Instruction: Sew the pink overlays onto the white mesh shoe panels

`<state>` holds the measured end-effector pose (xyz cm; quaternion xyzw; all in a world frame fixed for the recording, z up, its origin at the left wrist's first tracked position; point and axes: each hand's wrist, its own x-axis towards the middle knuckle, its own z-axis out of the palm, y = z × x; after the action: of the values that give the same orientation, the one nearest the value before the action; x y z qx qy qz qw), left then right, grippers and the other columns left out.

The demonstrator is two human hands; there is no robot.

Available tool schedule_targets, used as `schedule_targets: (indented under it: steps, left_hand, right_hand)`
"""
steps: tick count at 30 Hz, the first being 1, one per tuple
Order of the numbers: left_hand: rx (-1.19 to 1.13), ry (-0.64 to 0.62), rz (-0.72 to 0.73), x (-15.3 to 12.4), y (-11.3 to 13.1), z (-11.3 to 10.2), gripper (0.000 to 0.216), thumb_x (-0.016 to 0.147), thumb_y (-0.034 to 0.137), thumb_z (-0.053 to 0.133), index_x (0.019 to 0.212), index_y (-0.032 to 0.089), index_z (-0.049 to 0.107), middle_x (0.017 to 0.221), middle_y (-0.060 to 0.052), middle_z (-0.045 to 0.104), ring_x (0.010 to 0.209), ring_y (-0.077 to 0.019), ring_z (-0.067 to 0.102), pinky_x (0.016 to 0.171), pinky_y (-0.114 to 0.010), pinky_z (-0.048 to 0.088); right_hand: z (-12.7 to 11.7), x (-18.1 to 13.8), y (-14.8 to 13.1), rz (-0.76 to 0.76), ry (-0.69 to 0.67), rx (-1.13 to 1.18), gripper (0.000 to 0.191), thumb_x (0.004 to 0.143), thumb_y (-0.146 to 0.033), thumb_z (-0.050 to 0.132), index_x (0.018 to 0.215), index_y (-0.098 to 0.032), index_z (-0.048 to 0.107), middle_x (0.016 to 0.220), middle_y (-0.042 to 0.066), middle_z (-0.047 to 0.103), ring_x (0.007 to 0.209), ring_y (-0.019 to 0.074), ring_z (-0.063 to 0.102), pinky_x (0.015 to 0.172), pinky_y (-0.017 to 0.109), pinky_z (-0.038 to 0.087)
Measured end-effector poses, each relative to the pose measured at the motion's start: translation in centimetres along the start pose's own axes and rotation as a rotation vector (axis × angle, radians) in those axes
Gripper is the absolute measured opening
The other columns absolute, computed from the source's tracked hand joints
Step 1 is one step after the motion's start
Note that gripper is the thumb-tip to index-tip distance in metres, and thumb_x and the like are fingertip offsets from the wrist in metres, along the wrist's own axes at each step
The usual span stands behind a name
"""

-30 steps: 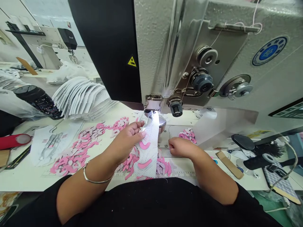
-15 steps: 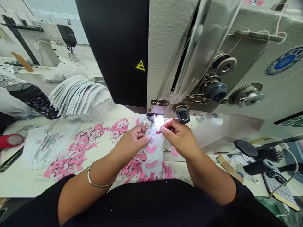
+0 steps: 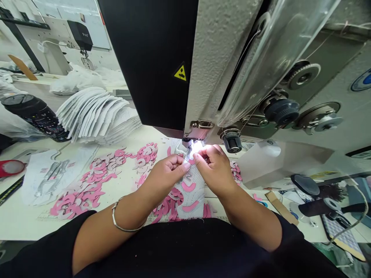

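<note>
A white mesh fabric piece [image 3: 194,191] lies under the lit needle area of a sewing machine [image 3: 199,131], its near end close to my body. Curved pink pieces [image 3: 189,187] and grey stitching show on its face. My left hand [image 3: 168,170] is closed, thumb and fingers pinching the fabric's left side just before the needle. My right hand [image 3: 214,168] is closed in a pinch at the right, its thumb tip at a small pink curved piece [image 3: 191,161] on the fabric. The two thumbs nearly meet. The needle tip is lost in glare.
Loose pink pieces [image 3: 78,200] lie heaped left of the fabric and beneath it. A stack of white panels [image 3: 95,116] and a black bottle [image 3: 34,114] stand at the back left. The machine's black cover [image 3: 150,58] hangs over the work. Scattered tools and a brush [image 3: 305,184] lie right.
My view has shifted slightly, moving the machine rightward in the picture. My right hand has come closer to my left, and both stay pinched at the needle area.
</note>
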<state>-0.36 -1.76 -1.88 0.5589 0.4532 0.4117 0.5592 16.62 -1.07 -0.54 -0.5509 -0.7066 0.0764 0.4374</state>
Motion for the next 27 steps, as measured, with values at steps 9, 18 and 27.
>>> schedule_targets:
  steps: [9,18,27]
  left_hand:
    - [-0.094,0.086,-0.002,0.4,-0.3,1.2,0.026,0.084,0.042,0.066,0.076,0.019,0.056,0.065,0.005,0.042,0.059,-0.0104,0.034,0.056,-0.024,0.029]
    - [-0.081,0.113,-0.02,0.4,-0.3,1.4,0.027,0.086,0.043,0.065,0.079,0.02,0.053,0.071,0.004,0.046,0.063,-0.011,0.038,0.059,-0.026,0.032]
    - [-0.16,0.104,-0.023,-0.2,0.2,1.7,0.017,0.079,0.033,0.068,0.085,0.02,0.059,0.075,0.002,0.054,0.067,-0.0122,0.046,0.061,-0.025,0.037]
  right_hand:
    - [0.1,-0.3,0.6,-0.083,-0.011,-0.009,0.009,0.088,-0.03,0.055,0.081,-0.024,0.055,0.085,0.002,0.058,0.081,0.0207,0.058,0.071,0.036,0.044]
    - [0.0,-0.3,0.8,-0.055,-0.03,0.017,0.01,0.09,-0.032,0.055,0.083,-0.024,0.056,0.088,0.002,0.059,0.084,0.0206,0.059,0.075,0.036,0.045]
    - [0.0,-0.2,0.5,-0.036,-0.033,-0.016,0.011,0.089,-0.032,0.055,0.081,-0.024,0.054,0.089,0.003,0.059,0.085,0.0213,0.059,0.076,0.036,0.046]
